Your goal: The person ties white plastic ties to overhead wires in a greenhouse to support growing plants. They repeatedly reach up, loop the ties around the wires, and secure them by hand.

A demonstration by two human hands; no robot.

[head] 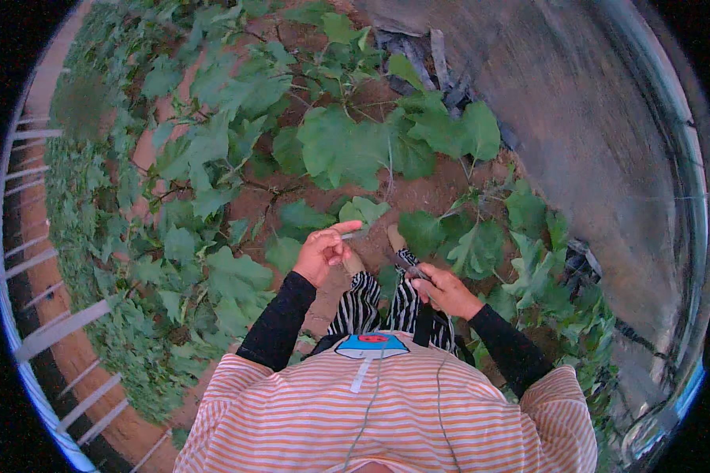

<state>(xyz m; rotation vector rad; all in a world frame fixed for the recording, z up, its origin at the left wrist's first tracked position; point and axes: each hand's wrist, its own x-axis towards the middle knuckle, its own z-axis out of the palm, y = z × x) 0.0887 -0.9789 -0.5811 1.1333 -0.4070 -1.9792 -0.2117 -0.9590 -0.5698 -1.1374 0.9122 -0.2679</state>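
My left hand (322,253) is in front of me, index finger stretched out and the other fingers curled. A thin pale strip (352,235), perhaps string or plastic, appears pinched between its thumb and fingers. My right hand (447,291) is closed around a slim grey object (413,269); blur hides whether it is a cutting tool or a bundle of twine. A thin strand hangs below that hand. Just beyond the left fingertips are the lobed leaves (362,210) of a low plant that looks like eggplant.
Broad-leaved plants (343,145) stand ahead and in rows on the left, over reddish soil (325,307). A thin pale string (390,159) hangs among the leaves ahead. At the right runs a greyish plastic sheet wall (544,118), with crumpled dark film (583,260) along its base.
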